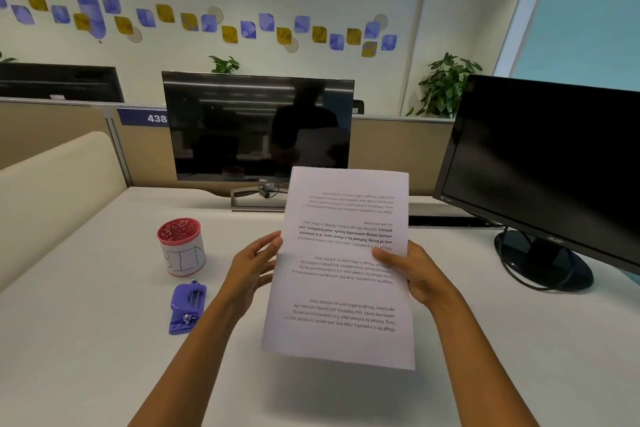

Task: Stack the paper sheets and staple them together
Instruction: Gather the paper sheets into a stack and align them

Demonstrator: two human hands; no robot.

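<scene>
White desk (104, 357) in an office cubicle, backed by a tan partition (55, 135) with a blue tag reading 438 and a wall dotted with blue and yellow shapes. Two dark monitors stand at the far side: a Dell (258, 126) in the middle and an Acer (550, 166) to the right, its round base and cable resting on the desk. Leafy plants (446, 83) show above the partition. Both hands hold the sheets (341, 270) up off the desk, tilted toward the camera, with the printed text upside down; how many sheets there are cannot be told. The right hand (412, 274) grips the right edge, thumb laid across the front of the page. The left hand (254, 267) is open, fingers spread, its fingertips touching the left edge. Left of the hands, on the desk, lies a purple stapler (187, 308), and just beyond it stands a white cup (181, 246) with a red rim and "BIN" written on its side.
</scene>
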